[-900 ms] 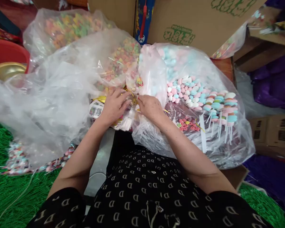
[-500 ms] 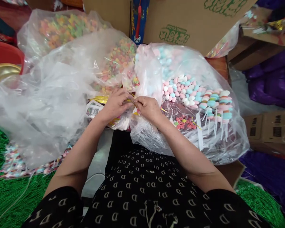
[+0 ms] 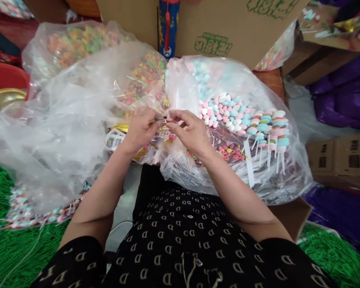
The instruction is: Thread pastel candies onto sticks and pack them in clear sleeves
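Note:
Above my lap, my left hand [image 3: 141, 129] is pinched with thumb and fingers together. My right hand [image 3: 192, 133] meets it from the other side, its thumb and forefinger closed at the tips and its other fingers curled. Between the fingertips is a thin small piece with red and white on it [image 3: 166, 121]; its kind is too small to make out. Beneath the hands lie printed cards [image 3: 114, 139] and gold twist ties [image 3: 120, 127]. Pink, blue and white candies [image 3: 231, 112] and stacked candies on white sticks [image 3: 279, 130] rest on clear plastic to the right.
A clear bag of orange and green ring-like candies [image 3: 147, 76] spreads at the left. Red ring-like pieces [image 3: 231, 151] lie right of my right forearm. Cardboard boxes [image 3: 240, 24] and a blue tube [image 3: 168, 30] stand behind. A red basin [image 3: 9, 78] is at far left.
My right hand has opened its grip a little and shifted slightly right, and the small red and white piece now shows between the fingertips. The camera view has moved slightly.

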The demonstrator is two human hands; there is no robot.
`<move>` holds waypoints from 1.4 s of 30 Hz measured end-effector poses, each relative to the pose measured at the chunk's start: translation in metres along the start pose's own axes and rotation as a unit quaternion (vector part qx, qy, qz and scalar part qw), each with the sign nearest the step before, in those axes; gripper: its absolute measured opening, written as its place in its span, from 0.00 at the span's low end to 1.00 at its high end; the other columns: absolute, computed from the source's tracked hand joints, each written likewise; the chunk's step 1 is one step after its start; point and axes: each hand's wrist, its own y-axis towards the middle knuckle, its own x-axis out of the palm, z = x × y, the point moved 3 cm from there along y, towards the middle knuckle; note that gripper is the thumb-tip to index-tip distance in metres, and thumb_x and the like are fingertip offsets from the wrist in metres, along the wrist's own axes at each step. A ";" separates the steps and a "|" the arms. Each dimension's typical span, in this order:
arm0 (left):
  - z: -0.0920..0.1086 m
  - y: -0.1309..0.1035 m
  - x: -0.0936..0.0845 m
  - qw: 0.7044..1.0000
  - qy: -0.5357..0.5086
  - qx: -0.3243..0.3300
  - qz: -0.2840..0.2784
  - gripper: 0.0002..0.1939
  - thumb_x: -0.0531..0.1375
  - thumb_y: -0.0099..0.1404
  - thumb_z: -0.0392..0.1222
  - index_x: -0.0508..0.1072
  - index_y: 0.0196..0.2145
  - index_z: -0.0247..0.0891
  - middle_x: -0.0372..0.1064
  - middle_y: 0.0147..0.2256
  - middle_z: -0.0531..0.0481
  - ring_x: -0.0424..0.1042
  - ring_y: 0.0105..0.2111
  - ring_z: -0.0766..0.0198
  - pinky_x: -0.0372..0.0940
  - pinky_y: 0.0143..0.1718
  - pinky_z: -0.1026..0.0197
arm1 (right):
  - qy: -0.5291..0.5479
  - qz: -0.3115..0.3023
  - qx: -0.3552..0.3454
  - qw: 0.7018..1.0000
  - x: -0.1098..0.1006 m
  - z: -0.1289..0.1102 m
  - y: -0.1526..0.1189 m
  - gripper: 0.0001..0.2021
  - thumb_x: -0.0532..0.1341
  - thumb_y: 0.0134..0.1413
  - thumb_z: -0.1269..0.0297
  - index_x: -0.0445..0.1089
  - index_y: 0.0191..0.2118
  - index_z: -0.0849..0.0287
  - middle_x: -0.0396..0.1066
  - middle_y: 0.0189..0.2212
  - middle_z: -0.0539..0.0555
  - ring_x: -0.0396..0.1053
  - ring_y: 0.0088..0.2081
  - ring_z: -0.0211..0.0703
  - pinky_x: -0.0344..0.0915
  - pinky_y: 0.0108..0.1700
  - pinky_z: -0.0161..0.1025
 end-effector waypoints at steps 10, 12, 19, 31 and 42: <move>0.058 -0.003 0.014 0.985 -0.165 0.004 -0.053 0.18 0.55 0.75 0.57 0.72 0.36 0.41 0.74 0.28 0.52 0.71 0.29 0.63 0.65 0.33 0.61 | 0.086 0.067 0.072 0.991 -0.047 0.009 -0.033 0.30 0.58 0.63 0.33 0.62 0.23 0.55 0.59 0.20 0.46 0.59 0.26 0.36 0.59 0.31 0.37; 0.070 -0.005 0.017 0.983 -0.178 0.005 -0.051 0.18 0.55 0.74 0.55 0.71 0.33 0.41 0.71 0.25 0.53 0.69 0.26 0.64 0.63 0.30 0.61 | 0.131 0.056 0.083 0.986 -0.055 0.012 -0.042 0.29 0.60 0.60 0.32 0.65 0.25 0.55 0.60 0.21 0.46 0.59 0.26 0.35 0.60 0.31 0.37; 0.093 -0.007 0.045 0.947 -0.291 -0.049 -0.126 0.11 0.60 0.70 0.52 0.74 0.39 0.43 0.73 0.28 0.55 0.68 0.25 0.66 0.64 0.27 0.62 | 0.215 0.111 0.153 0.958 -0.071 0.040 -0.072 0.26 0.68 0.53 0.37 0.66 0.24 0.55 0.63 0.22 0.45 0.60 0.26 0.35 0.62 0.29 0.36; 0.137 0.001 0.077 0.956 -0.259 0.015 -0.138 0.10 0.60 0.68 0.45 0.78 0.32 0.40 0.77 0.29 0.51 0.74 0.31 0.62 0.68 0.36 0.60 | 0.152 0.160 0.147 0.964 -0.108 0.054 -0.108 0.32 0.60 0.61 0.36 0.54 0.18 0.55 0.53 0.17 0.43 0.52 0.23 0.32 0.53 0.26 0.35; 0.119 -0.001 0.091 0.890 -0.444 -0.094 -0.042 0.03 0.70 0.60 0.43 0.83 0.33 0.43 0.77 0.34 0.52 0.74 0.37 0.65 0.69 0.40 0.64 | -0.279 0.232 0.235 0.902 -0.211 0.097 -0.108 0.14 0.59 0.67 0.62 0.78 0.51 0.59 0.81 0.49 0.62 0.78 0.49 0.54 0.69 0.52 0.47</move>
